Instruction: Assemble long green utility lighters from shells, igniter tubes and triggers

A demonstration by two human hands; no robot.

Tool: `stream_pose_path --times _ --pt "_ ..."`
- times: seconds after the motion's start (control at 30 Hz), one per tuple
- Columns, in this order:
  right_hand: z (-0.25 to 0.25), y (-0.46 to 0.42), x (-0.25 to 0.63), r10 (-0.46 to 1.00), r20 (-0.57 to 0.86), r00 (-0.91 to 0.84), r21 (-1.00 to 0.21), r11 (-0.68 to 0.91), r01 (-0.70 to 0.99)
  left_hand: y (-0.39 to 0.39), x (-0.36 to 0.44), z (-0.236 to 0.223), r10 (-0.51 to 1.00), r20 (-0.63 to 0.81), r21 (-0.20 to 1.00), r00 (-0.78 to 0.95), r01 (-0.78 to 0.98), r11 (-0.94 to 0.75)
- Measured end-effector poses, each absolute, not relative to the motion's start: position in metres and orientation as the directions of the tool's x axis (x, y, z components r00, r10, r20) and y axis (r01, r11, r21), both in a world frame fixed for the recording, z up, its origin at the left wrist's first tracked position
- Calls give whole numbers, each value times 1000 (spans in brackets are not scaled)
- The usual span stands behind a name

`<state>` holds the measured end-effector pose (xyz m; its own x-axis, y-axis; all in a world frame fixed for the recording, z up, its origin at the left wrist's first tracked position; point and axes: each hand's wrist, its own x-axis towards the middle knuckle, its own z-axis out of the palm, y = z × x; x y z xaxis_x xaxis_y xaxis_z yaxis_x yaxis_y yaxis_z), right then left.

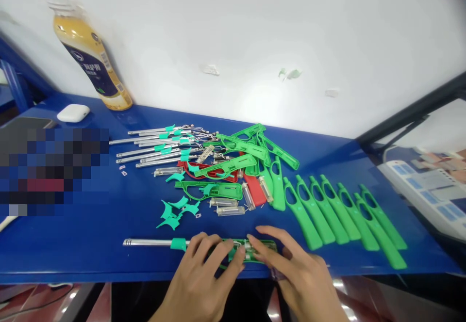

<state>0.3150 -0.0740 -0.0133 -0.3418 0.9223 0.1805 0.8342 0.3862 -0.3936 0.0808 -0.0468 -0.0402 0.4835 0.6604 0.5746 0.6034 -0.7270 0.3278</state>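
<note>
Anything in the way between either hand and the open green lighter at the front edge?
Nothing visible: left hand and right hand both have fingers on the lighter. Loose teal pieces and clear tubes lie beyond it, toward the wall. Under the right palm is mostly hidden.

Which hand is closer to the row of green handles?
Right: the right hand is by the left end of the row of green handles; the left hand is farther left.
</note>
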Motion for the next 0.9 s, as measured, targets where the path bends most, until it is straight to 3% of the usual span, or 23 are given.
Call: stream_pose_path --times 0.1,0.23,0.4,0.6,0.9 --pt "-9 -66 327 939 263 -223 -394 315 863 -48 79 -43 664 570 331 485 604 -725" --pt "6 -48 350 911 411 17 -273 105 956 -48 78 -47 662 572 330 483 604 -726" --pt "6 -54 377 909 388 152 -209 -74 975 -47 80 -51 656 605 327 453 610 -722" --pt "-10 -92 398 933 332 139 -179 -82 980 -49 76 -48 659 587 334 470 601 -726" --pt "-22 -91 380 915 300 270 -142 -237 961 -45 72 -46 628 575 290 525 587 -756"
